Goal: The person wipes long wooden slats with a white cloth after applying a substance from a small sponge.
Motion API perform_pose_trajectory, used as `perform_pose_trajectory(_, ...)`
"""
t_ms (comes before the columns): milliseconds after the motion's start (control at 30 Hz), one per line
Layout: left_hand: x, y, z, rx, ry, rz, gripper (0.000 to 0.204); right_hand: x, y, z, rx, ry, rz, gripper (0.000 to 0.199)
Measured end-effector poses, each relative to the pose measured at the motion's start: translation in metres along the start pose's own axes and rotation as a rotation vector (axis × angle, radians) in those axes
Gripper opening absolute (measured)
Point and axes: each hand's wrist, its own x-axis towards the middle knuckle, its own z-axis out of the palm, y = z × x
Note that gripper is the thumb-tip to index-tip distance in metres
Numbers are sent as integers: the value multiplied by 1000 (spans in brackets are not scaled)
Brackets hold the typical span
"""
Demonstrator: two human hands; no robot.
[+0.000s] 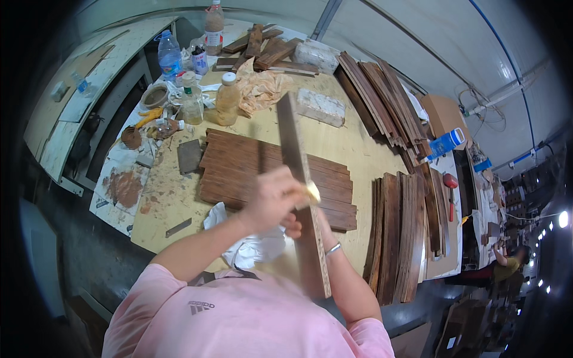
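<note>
A long dark brown wooden board (pixel 292 143) stands tilted on edge in front of my chest, over the table. My left hand (pixel 271 200) is closed around a small pale yellow pad (pixel 313 192), which touches the board's edge; its exact kind is unclear. Behind the board, my right hand (pixel 322 224) grips it from the right side, mostly hidden, with a metal bracelet on the wrist. Below them several brown planks (pixel 239 167) lie side by side on the table. A crumpled white cloth (pixel 253 247) rests near my left forearm.
Stacked dark planks (pixel 397 232) line the right side, with more (pixel 388 101) behind. Bottles (pixel 227 100), an orange-tan crumpled cloth (pixel 262 86) and a pale wrapped block (pixel 320 107) stand at the back. A red-headed tool (pixel 450 182) lies right. Another person (pixel 507 262) is far right.
</note>
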Motion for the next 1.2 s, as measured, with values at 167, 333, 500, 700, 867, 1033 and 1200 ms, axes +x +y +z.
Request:
perform_pose_trajectory(167, 43, -65, -64, 203, 308, 38, 8, -19, 26, 8, -227, 0, 150, 30)
perform_pose_trajectory(333, 44, -114, -151, 246, 490, -62, 11, -49, 36, 17, -931, 233, 86, 33)
perform_pose_trajectory(500, -22, -146, -238, 518, 580, -242, 11, -65, 41, -10, -1160, 393, -295, 25)
perform_pose_trajectory(700, -205, -194, -375, 1114, 670, -476, 13, -48, 23, 1, -1175, 593, -600, 18)
perform_pose_trajectory(867, -212, -164, -350, 1217, 559, -813, 23, -38, -1, -15, -995, 676, -708, 16)
perform_pose_trajectory(1033, -189, -139, -349, 1096, 583, -544, 36, -40, -3, -17, -856, 728, -687, 17)
perform_pose_trajectory(1200, -47, 28, -191, -151, 12, -60, 33, -71, 0, -33, -839, 824, -716, 18)
